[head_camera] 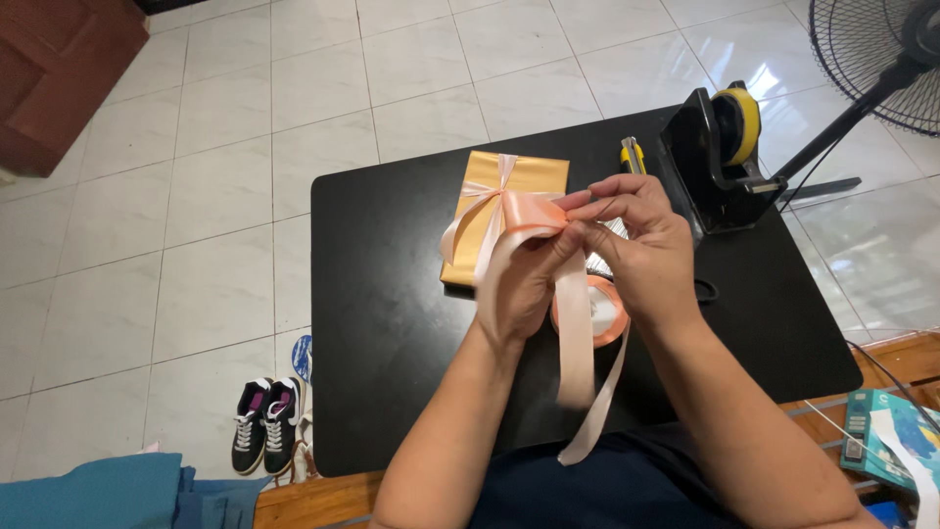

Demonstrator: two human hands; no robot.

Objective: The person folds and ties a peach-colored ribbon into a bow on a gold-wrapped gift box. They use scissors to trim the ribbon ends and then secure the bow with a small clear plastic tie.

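Observation:
A gold-wrapped gift box (524, 186) lies on the black table (392, 313), tied with a pale peach ribbon. Above it, my left hand (516, 289) and my right hand (641, 245) both pinch a loop of peach satin ribbon (529, 217) held in the air. Two long ribbon tails (578, 353) hang down from my fingers toward the table's near edge. The ribbon spool (609, 315) lies flat on the table just under my right wrist, partly hidden by my hands.
A black tape dispenser with a yellow roll (725, 147) stands at the table's far right, a yellow utility knife (633, 155) beside it. A standing fan (881, 59) is at the upper right. Shoes (266, 423) sit on the tiled floor at left. A teal box (886, 436) lies at lower right.

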